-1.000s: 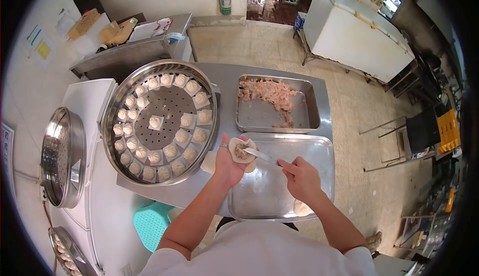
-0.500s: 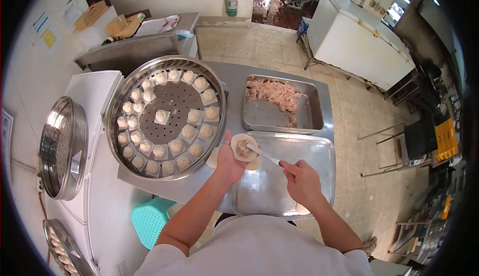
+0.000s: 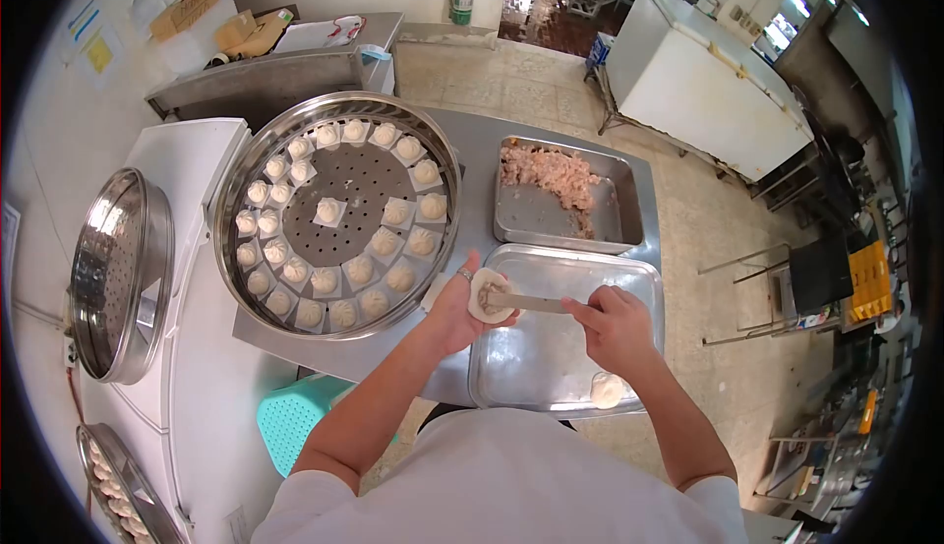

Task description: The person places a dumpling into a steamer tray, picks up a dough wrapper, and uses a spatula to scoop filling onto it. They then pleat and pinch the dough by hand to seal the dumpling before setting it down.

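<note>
My left hand (image 3: 450,316) cups a round dough wrapper (image 3: 489,277) with some meat filling in its middle. The flat blade of a spatula (image 3: 536,303) lies across the wrapper, over the filling. At the other end, my right hand (image 3: 619,332) is closed around the spatula's handle. Beneath both hands is a shallow metal tray (image 3: 536,367), with a pale piece of dough (image 3: 607,390) near its front right corner. Just beyond it stands a deep metal pan (image 3: 632,211) holding minced meat filling (image 3: 551,172).
A large round steamer tray (image 3: 329,175) at left holds rings of pleated buns (image 3: 360,269) on paper squares. Further left are another steamer tray (image 3: 108,278) and a turquoise stool (image 3: 295,421). A white chest freezer (image 3: 688,87) stands at the back right.
The spatula has swung from slanting to nearly level across the wrapper, and my right hand has moved up and right. The dough piece on the tray now shows fully. The whole view has shifted slightly.
</note>
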A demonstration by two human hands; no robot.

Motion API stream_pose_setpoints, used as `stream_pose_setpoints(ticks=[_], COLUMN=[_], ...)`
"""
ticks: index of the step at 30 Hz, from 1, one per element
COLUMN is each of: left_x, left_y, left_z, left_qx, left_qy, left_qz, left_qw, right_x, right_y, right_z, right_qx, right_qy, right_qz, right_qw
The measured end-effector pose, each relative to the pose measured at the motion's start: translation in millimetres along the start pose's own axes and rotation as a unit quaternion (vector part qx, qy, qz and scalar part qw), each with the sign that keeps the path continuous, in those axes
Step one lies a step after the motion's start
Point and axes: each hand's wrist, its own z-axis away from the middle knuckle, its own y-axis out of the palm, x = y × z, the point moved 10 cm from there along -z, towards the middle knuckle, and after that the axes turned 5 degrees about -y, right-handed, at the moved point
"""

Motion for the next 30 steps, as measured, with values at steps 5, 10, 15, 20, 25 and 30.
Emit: stream_pose_setpoints(ticks=[5,10,15,20,25,30], left_x=[-2,-8,23,56,84,100], left_y=[-12,-29,-30,-25,-35,-19], left_z=[8,20,22,26,22,19], left_qx=[0.026,0.031,0.022,0.041,0.016,0.013], left_qy=[-0.010,0.094,0.053,0.028,0.010,-0.011], left_qz=[0.017,-0.089,-0.110,-0.091,-0.122,-0.058], left_qw=[0.999,0.991,0.992,0.995,0.992,0.998], right_x=[5,-68,-167,-196,-222,-157], right_y=[2,-9,63,116,147,45], right_z=[4,14,27,4,6,31], right_qx=[0.013,0.019,0.118,0.149,0.139,-0.195], right_qy=[0.003,0.223,0.338,0.365,0.345,0.263], right_qz=[-0.022,-0.011,0.042,0.055,0.085,0.023], right_qw=[1.000,0.975,0.933,0.917,0.924,0.945])
